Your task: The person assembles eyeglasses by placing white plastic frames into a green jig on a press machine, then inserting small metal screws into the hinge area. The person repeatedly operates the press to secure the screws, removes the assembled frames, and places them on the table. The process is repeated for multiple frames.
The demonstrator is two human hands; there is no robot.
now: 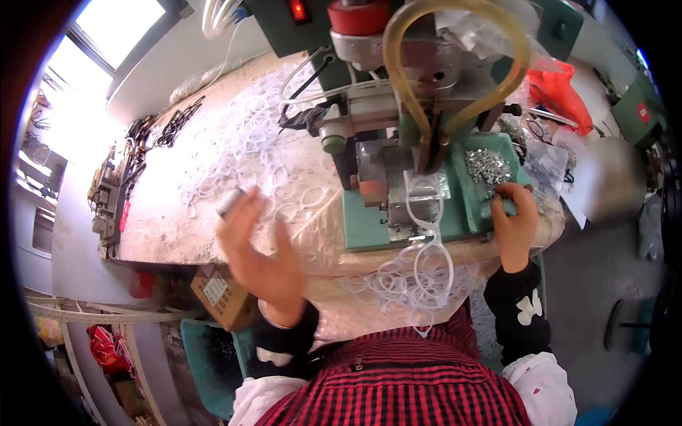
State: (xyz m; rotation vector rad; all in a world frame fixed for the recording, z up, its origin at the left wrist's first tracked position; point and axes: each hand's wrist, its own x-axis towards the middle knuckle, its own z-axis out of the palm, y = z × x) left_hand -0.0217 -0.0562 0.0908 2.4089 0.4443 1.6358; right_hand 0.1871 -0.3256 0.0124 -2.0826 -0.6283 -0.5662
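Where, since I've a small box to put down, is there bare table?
Bare tabletop lies between the pile of clear frames and the dark pieces at left; a smaller patch sits between the left hand and the green machine base. Crowded: loose frames in front, green tray and bags at right.

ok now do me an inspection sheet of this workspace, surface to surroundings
Surface: pale tabletop, marked in places
Work things: white eyeglass frame at the green-based machine, one rim reaching past its front edge; small metal parts in a green tray
Clutter: loose pale frames heaped left of the machine; red bag at right
Hands: left hand blurred, thumb and fingers apart; right hand at the tray, hold unclear
Cables: white cords upper left; yellowish hose looped on the machine
Surroundings: bright window; cardboard box, teal basket below the tabletop
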